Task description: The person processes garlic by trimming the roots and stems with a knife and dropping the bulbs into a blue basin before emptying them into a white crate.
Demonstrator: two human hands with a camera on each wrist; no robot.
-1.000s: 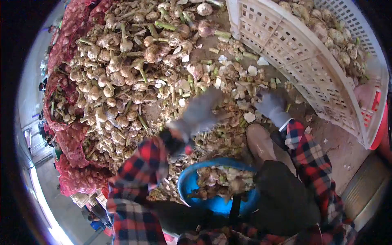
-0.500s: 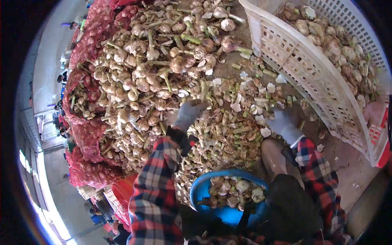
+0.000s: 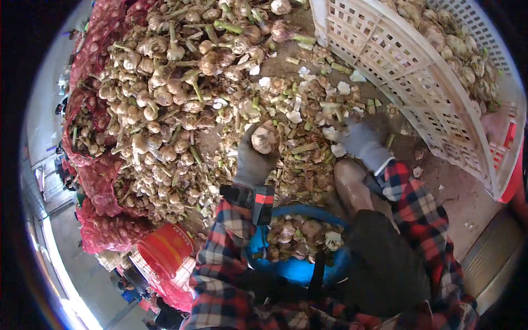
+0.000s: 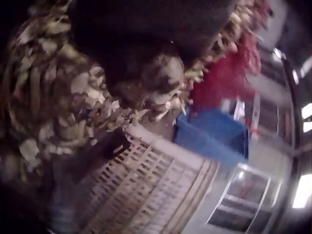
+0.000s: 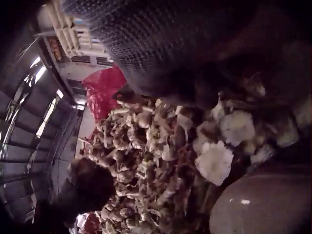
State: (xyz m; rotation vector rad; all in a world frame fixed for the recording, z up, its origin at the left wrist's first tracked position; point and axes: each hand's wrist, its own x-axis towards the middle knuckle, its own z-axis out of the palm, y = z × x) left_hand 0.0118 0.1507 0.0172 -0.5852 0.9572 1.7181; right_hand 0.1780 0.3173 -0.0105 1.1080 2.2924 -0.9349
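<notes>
My gloved left hand (image 3: 252, 162) grips a garlic bulb (image 3: 264, 138) above the trimmings in the head view. The same bulb (image 4: 165, 73) shows blurred below the dark glove in the left wrist view. To its right, my gloved right hand (image 3: 363, 146) is low over the cut stems and skins (image 3: 302, 137), near the toe of a boot (image 3: 350, 184). Its fingers are mostly hidden, and I cannot tell whether they hold anything. A blue basin (image 3: 291, 270) with garlic bulbs in it stands between the legs.
A large heap of stemmed garlic (image 3: 159, 104) spreads at the left, backed by red mesh sacks (image 3: 99, 181). On the right stands a white slatted crate (image 3: 401, 71) holding garlic bulbs. A red bucket (image 3: 165, 250) lies tilted at the lower left.
My left hand reached to the edge of the garlic heap and now holds a bulb upright over the trimmings. The right hand has stayed about where it was. The head view has shifted.
</notes>
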